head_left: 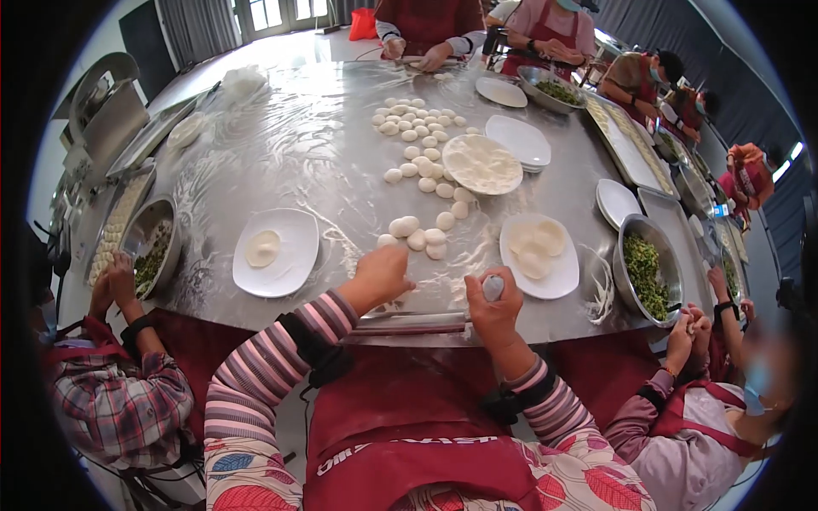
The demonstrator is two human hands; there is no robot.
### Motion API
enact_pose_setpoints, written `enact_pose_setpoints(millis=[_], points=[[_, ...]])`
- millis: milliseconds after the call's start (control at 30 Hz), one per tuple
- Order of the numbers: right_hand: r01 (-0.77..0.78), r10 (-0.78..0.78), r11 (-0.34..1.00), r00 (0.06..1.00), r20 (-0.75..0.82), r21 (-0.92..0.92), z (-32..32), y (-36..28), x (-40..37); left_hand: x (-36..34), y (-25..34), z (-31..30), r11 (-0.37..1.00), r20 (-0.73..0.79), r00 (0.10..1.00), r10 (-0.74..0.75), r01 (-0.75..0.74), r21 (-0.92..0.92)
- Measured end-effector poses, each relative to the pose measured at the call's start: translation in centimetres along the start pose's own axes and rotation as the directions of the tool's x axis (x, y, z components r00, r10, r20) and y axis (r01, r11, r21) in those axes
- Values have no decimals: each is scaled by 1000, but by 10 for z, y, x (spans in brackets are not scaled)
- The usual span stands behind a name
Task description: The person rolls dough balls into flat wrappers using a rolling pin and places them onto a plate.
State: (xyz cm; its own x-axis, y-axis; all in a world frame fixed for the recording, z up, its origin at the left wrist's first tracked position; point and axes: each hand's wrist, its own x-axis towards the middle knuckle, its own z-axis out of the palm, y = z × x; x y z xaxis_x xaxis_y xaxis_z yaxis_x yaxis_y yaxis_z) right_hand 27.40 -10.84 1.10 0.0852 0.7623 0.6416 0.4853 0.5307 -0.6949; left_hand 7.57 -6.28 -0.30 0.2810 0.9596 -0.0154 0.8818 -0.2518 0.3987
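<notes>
My left hand (381, 277) is over the steel table near its front edge, just below a cluster of white dough pieces (405, 226). Its fingers are curled downward, and what they hold, if anything, is hidden. To the right, my right hand (496, 308) is closed around a pale, round-ended object (492, 287). Beside that hand, a white plate (567, 281) bears several flat dough rounds (537, 247). Another white plate (294, 274), left of my left hand, has one round wrapper (262, 249) on it.
Beyond my hands stands a floury plate (482, 164) among more dough pieces. Steel bowls of green filling stand at right (648, 277) and left (153, 255). Co-workers sit close on both sides, and others work across the table. Stacked plates (518, 140) lie farther back.
</notes>
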Motion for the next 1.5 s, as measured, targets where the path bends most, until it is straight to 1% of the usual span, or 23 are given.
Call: enact_pose_setpoints(millis=[33, 133, 200, 333, 400, 467, 500, 533, 600, 667, 733, 767, 867, 900, 1000, 1033, 1100, 1133, 1200, 1267, 1300, 1400, 1500], points=[[7, -7, 1000, 1000, 9, 8, 2, 1, 4, 2, 1, 0, 1000, -2, 1000, -3, 3, -1], [50, -50, 999, 999, -21, 12, 13, 0, 17, 5, 6, 6, 978, 60, 996, -63, 74, -197], [12, -12, 1000, 999, -38, 1, 30, 20, 22, 8, 7, 19, 913, -58, 997, -48, 20, -407], [-7, 2, 999, 993, -114, -44, 43, 41, 18, 13, 4, 28, 912, -64, 998, -3, -23, -410], [-60, 58, 997, 997, -58, -41, 33, 38, 4, 8, 3, 25, 782, 95, 993, 75, 0, -623], [-101, 103, 995, 990, -98, 21, 29, 40, -5, 4, 5, 22, 829, 42, 992, 121, -78, -554], [-75, 70, 996, 993, -100, -41, 32, 38, 1, -2, 10, 25, 864, 29, 983, 179, -143, -483], [-96, 90, 994, 991, -103, -49, 39, 40, 5, -4, 17, 23, 862, 50, 981, 185, -138, -488], [-29, 15, 991, 994, -110, -133, 52, 48, 22, 8, 29, 8, 950, 40, 994, 101, -85, -302], [-55, 52, 995, 998, -42, -78, 49, 45, 24, 21, 18, 19, 937, 64, 988, 137, -108, -332], [-6, -5, 989, 997, -75, -145, 39, 45, 10, 25, 10, 18, 908, 207, 961, 182, -84, -409], [-88, 83, 990, 995, -51, -109, 29, 45, -5, 22, 6, 20, 919, 144, 967, 211, -146, -366], [-140, 136, 987, 989, -55, -76, 27, 40, -8, 14, -3, 22, 919, 139, 974, 178, -114, -377], [24, -36, 990, 995, -89, -142, 35, 37, 9, 12, 5, 16, 941, 129, 979, 157, -109, -321], [-65, 64, 997, 997, -32, -48, 59, 42, 37, 24, 11, 21, 967, 65, 994, 86, -67, -244], [-62, 60, 997, 998, -29, -44, 57, 42, 33, 26, 8, 21, 945, 78, 989, 130, -99, -312], [53, -70, 989, 990, -123, -135, 42, 38, 16, 18, 1, 14, 933, 118, 977, 179, -130, -336], [10, -22, 992, 995, -99, -122, 30, 41, 0, 13, -1, 11, 919, 170, 957, 234, -161, -359], [-105, 104, 994, 992, -77, -19, 20, 34, -14, 11, -4, 17, 902, 175, 966, 190, -101, -420], [-56, 46, 990, 996, -79, -129, 34, 38, 6, 11, 3, 23, 918, 129, 977, 172, -111, -382], [-57, 46, 989, 996, -78, -133, 44, 35, 21, 12, 12, 17, 942, 91, 984, 154, -118, -316], [35, -52, 988, 993, -110, -148, 58, 46, 30, 23, 8, 18, 940, 112, 988, 105, -62, -336], [-95, 87, 991, 993, -83, -98, 26, 36, -5, 9, -5, 12, 894, 146, 972, 183, -103, -437]])
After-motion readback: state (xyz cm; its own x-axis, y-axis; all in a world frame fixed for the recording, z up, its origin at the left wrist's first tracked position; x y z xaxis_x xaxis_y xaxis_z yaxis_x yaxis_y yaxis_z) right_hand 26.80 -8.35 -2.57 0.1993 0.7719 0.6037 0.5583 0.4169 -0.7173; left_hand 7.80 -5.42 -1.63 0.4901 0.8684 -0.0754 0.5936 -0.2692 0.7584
